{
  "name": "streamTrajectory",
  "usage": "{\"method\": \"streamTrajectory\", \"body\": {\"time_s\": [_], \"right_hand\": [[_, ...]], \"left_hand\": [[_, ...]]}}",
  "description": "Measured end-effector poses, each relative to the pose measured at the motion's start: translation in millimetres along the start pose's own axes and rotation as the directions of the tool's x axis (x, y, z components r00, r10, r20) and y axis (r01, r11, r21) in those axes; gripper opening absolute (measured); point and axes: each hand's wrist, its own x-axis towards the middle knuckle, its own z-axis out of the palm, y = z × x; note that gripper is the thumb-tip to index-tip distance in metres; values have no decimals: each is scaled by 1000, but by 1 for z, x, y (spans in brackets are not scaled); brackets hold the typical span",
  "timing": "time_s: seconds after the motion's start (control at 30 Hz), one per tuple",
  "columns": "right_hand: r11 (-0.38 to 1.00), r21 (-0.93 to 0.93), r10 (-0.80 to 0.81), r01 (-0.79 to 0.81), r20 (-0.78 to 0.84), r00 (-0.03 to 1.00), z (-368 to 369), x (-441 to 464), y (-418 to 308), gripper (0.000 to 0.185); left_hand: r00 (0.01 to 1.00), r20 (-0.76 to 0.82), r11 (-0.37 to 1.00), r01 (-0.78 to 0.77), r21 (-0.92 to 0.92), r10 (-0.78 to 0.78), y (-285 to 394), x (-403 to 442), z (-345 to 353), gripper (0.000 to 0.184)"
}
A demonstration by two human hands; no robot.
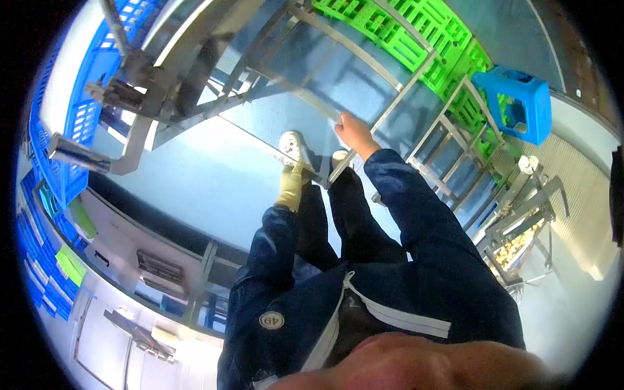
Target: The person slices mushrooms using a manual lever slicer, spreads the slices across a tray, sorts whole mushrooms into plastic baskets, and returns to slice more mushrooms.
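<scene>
My left hand (292, 183), in a yellowish glove, closes on the near bar of a metal frame (389, 121), close to its corner and above my shoe. My bare right hand (357, 134) is wrapped round another bar of the same frame, farther forward and to the right. The frame is made of thin steel bars and reaches away from me over the blue floor. My fingertips are partly hidden on both hands.
Green plastic pallets (416, 39) lie beyond the frame. A blue plastic stool (520, 104) and a metal rack (455, 140) stand at right. Blue crates (62, 149) and metal machinery (140, 91) are at left. My white shoe (292, 145) is beneath the frame.
</scene>
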Motion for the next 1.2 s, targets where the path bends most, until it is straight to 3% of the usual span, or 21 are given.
{"method": "streamTrajectory", "body": {"time_s": [0.03, 0.17, 0.2, 0.23, 0.3, 0.4, 0.5, 0.57, 0.63, 0.67, 0.7, 0.73, 0.8, 0.83, 0.9, 0.97, 1.03, 1.1, 1.17, 1.2], "right_hand": [[1000, 12, 9, -9, 2, 1000, 8, 8, 5, 30], [989, -145, -44, 30, -88, 995, 32, 33, 13, 26], [984, -177, -9, 6, -18, 1000, 35, 42, 12, 25], [984, -180, 8, -6, 7, 1000, 39, 48, 10, 28], [982, -188, 42, -32, 52, 998, 52, 60, 14, 34], [987, -149, 55, -52, 16, 998, 68, 65, 11, 37], [997, -79, -20, 15, -70, 997, 70, 44, 5, 45], [997, -34, -71, 71, -23, 997, 63, 23, 1, 51], [971, 120, -194, 205, -98, 976, 49, -16, 10, 43], [931, 289, -200, 222, -105, 974, 46, -37, 23, 33], [922, 362, -129, 140, -54, 990, 32, -60, 23, 25], [924, 345, -158, 167, -56, 986, 19, -83, 28, 23], [925, 378, 2, -40, 99, 995, -10, -125, 30, 24], [879, 476, -13, 4, 16, 1000, -14, -145, 38, 24], [853, 456, 189, -253, 183, 965, -10, -173, 65, 24], [873, 382, 232, -302, 220, 948, -19, -188, 69, 24], [864, 352, 282, -361, 256, 925, -25, -204, 72, 24], [822, 377, 331, -426, 293, 897, -20, -225, 76, 24], [838, 415, 287, -353, 214, 934, -6, -250, 89, 23], [846, 437, 262, -304, 156, 952, 2, -264, 95, 23]], "left_hand": [[999, 40, 998, 16, 54, -18, 4, 3, -2, 26], [990, -131, 974, 15, -226, -46, 22, 28, -12, 38], [994, -106, 977, -5, -214, -18, 29, 38, -19, 48], [986, -169, 984, -44, -174, 14, 37, 49, -22, 43], [984, -171, 998, 54, 31, -48, 40, 87, -41, 34], [992, -119, 995, 45, 89, -34, 35, 115, -58, 38], [983, -131, 984, -108, 139, 127, 15, 140, -68, 38], [962, -189, 978, -179, 105, 196, 3, 165, -72, 37], [937, -210, 943, -227, 242, 279, -10, 196, -86, 33], [917, -211, 911, -265, 315, 339, -4, 198, -84, 34], [909, -224, 867, -224, 445, 350, -1, 199, -82, 36], [862, -282, 838, -251, 484, 421, -13, 212, -83, 39], [842, -253, 742, -230, 630, 477, -3, 220, -92, 46], [865, -196, 731, -246, 637, 462, 22, 201, -86, 45], [915, -195, 798, -187, 572, 354, 29, 234, -109, 43], [948, -236, 875, -77, 478, 212, 51, 251, -119, 44], [933, -205, 859, -167, 484, 297, 44, 280, -136, 46], [942, -119, 762, -175, 623, 314, 59, 257, -122, 50], [944, -19, 830, -279, 484, 329, 58, 212, -102, 45], [921, 72, 669, -330, 666, 383, 29, 237, -118, 44]]}}
